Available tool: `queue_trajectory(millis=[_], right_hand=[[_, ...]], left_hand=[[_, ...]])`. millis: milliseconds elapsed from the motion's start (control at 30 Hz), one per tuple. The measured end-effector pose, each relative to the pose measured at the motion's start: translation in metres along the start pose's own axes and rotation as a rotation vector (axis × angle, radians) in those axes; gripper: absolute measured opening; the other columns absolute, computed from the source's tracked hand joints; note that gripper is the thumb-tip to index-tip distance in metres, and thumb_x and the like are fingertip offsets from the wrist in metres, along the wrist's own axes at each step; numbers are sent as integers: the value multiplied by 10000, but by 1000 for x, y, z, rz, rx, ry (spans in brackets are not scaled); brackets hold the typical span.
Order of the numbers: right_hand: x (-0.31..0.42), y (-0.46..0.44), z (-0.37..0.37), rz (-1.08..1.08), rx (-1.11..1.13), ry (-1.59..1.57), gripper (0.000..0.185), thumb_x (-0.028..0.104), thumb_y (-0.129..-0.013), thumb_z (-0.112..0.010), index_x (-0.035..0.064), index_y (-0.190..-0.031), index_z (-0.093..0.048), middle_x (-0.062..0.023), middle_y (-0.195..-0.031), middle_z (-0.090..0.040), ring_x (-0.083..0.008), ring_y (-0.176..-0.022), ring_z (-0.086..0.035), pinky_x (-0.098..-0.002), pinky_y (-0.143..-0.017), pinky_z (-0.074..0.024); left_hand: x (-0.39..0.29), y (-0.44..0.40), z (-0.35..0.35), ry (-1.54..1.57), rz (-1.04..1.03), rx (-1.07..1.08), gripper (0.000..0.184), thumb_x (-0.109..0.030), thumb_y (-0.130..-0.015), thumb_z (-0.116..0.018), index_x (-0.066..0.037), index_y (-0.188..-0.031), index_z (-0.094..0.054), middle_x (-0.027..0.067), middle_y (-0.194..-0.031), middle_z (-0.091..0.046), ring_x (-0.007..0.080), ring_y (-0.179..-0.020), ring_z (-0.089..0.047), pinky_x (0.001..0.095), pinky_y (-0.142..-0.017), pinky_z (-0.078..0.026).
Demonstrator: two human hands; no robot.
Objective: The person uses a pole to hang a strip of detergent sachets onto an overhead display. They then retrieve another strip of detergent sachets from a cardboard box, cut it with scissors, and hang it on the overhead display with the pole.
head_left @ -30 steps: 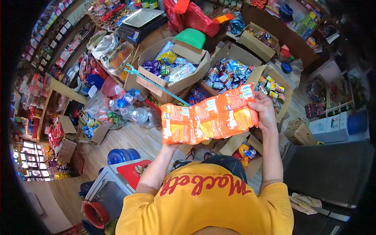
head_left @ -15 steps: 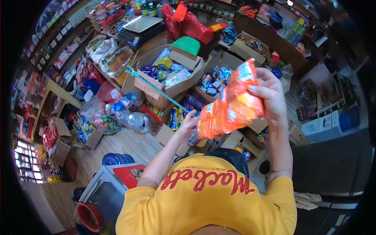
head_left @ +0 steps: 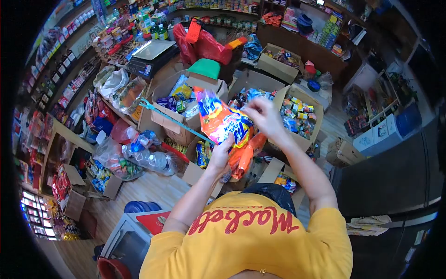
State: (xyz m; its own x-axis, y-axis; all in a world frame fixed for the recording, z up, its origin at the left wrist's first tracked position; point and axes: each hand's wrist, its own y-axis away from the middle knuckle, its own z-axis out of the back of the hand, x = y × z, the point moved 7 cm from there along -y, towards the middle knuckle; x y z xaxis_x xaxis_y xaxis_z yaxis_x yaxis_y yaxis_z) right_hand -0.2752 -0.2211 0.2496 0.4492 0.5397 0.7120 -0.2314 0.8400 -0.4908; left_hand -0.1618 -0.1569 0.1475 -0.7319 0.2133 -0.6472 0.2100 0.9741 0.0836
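L hand [head_left: 220, 156] is gripping the shiny orange-and-blue plastic pkt strip [head_left: 228, 126], thumb pressing on its printed front, near ctr of frame. R hand [head_left: 262, 114] is hovering or touching at the strip's upper R edge, fingers bending inward; blurred, so can't tell if it's pinching. The strip is hanging in the air, its lower orange folds dangling R of L hand.

Beyond the strip, an open brown cardboard box w/ purple & yellow pkts [head_left: 173, 124] is sitting upper L of ctr, a long thin teal plastic stick [head_left: 179, 122] slanting across its front. A curved green plastic piece [head_left: 204, 69] is resting at that box's back edge. R of the hands, an open brown cardboard box w/ cans & pkts [head_left: 318, 114] is standing.

Further out, a black scale w/ silver tray [head_left: 148, 59] is sitting upper L, clear plastic bottles [head_left: 159, 160] are lying mid-L, & a round red plastic tub [head_left: 111, 269] is showing btm L.
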Motion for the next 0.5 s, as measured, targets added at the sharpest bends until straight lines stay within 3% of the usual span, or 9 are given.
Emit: queue_trajectory(millis=[67,100,200,267,333,367,500], right_hand=[[-12,35,-8,-145,162,162,262,253,-687,-679,15,-745,-587,-120,-696,-539,-270,-677,-542,-373,-610,-428],[-4,50,-14,-68,170,268,270,268,-674,-690,26,-736,-586,-117,-723,-534,-271,-712,-538,-384,-623,-420],[1,76,-33,55,110,401,256,228,-639,-706,31,-726,-568,-117,-797,-518,-291,-807,-522,-415,-673,-404],[-23,77,-43,3,113,257,217,150,-633,-694,5,-707,-550,-108,-790,-507,-266,-752,-532,-374,-658,-421],[-43,81,-50,-253,244,-148,167,79,-636,-664,-19,-704,-546,-84,-762,-488,-210,-692,-542,-309,-630,-434],[-47,85,-55,-319,281,-271,99,34,-664,-639,-10,-694,-556,-41,-731,-497,-140,-667,-536,-263,-615,-433],[-51,100,-78,-568,420,-712,50,39,-747,-612,20,-731,-568,-24,-766,-568,-98,-707,-519,-251,-627,-433]], left_hand=[[-2,0,7,-41,-7,-6,295,-204,-909,-471,-9,-1129,-488,87,-1059,-580,209,-967,-577,339,-871,-462],[-6,2,3,-10,27,0,272,-121,-869,-525,-7,-1115,-503,81,-1037,-588,199,-942,-586,310,-836,-475],[-6,-6,18,-316,-149,-25,322,-44,-812,-572,-3,-1124,-500,78,-1037,-587,183,-939,-582,297,-824,-469],[-9,2,16,-538,-295,8,423,26,-761,-594,8,-1167,-475,76,-1083,-568,172,-996,-556,317,-863,-445],[-15,8,22,-969,-365,20,368,-18,-771,-596,6,-1129,-513,84,-1072,-581,178,-993,-562,316,-865,-439],[-19,10,26,-1174,-362,0,331,-61,-781,-595,-9,-1103,-538,92,-1054,-595,184,-980,-571,320,-864,-436],[-32,23,27,-1406,-573,37,231,-94,-799,-587,-31,-1020,-564,108,-935,-607,248,-903,-595,346,-796,-458]])
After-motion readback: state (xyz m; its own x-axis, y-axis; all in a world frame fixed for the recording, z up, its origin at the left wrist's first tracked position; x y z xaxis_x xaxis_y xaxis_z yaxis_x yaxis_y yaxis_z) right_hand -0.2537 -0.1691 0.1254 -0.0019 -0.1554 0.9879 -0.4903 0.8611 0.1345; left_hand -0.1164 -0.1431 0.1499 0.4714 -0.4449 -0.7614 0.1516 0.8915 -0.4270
